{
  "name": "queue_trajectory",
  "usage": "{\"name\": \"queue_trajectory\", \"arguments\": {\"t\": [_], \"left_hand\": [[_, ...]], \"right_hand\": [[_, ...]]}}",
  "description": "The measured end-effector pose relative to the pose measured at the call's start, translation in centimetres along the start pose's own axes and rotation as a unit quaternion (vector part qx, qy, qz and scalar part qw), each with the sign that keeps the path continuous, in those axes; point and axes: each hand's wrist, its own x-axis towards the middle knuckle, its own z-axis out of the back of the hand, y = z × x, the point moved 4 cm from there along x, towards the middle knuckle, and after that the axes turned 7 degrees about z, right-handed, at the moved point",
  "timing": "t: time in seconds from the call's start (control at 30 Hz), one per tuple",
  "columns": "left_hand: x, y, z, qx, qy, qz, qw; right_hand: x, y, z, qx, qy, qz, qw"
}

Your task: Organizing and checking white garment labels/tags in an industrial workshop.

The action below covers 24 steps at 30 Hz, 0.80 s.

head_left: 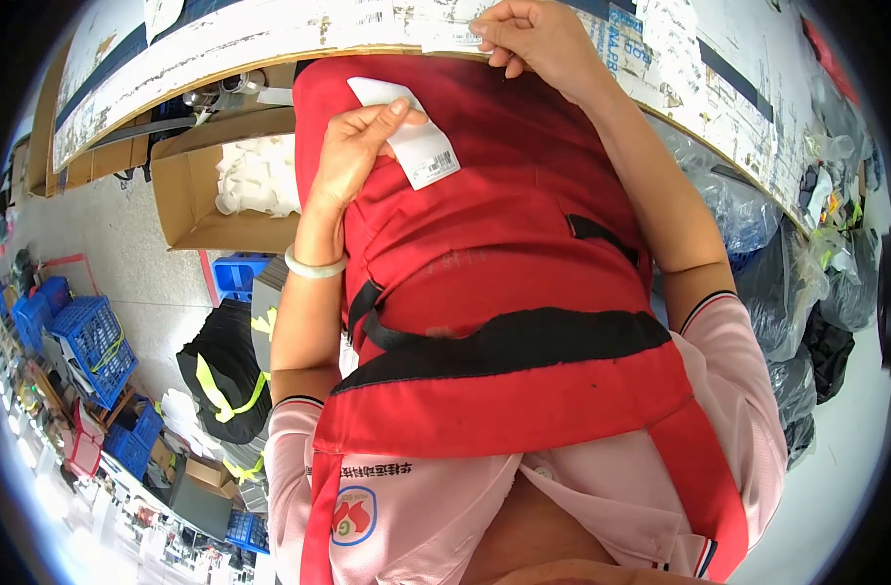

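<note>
My left hand point(359, 146) is closed, its thumb and fingers pinching a white paper label strip point(431, 161) with a printed barcode at its lower end. The strip hangs slantwise over the red apron point(523, 214). At the table's near edge, my right hand point(543, 44) is closed in a pinch at the right end of a second white label point(453, 43). That label lies along the edge; how much of it sticks to the table cannot be made out.
The worn white tabletop point(270, 44) with tape runs across the top. Below its left part stands an open cardboard box point(187, 210) with crumpled white paper scraps. Clear plastic bags point(772, 292) crowd the right side. Blue crates point(92, 341) and a black bundle point(221, 361) are at left.
</note>
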Motion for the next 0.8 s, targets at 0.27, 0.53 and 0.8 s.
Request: {"name": "queue_trajectory", "arguments": {"t": [0.27, 0.53, 0.8], "left_hand": [[0.1, 0.0, -0.2, 0.003, -0.002, -0.004, 1.000], [0.2, 0.2, -0.2, -0.004, -0.002, -0.006, 1.000], [0.2, 0.3, 0.0, 0.001, -0.003, -0.006, 1.000]], "right_hand": [[0.1, -0.1, -0.2, 0.005, 0.000, -0.002, 1.000], [0.3, -0.3, -0.3, 0.013, 0.002, -0.006, 1.000], [0.3, 0.0, -0.5, -0.018, 0.002, -0.005, 1.000]]}}
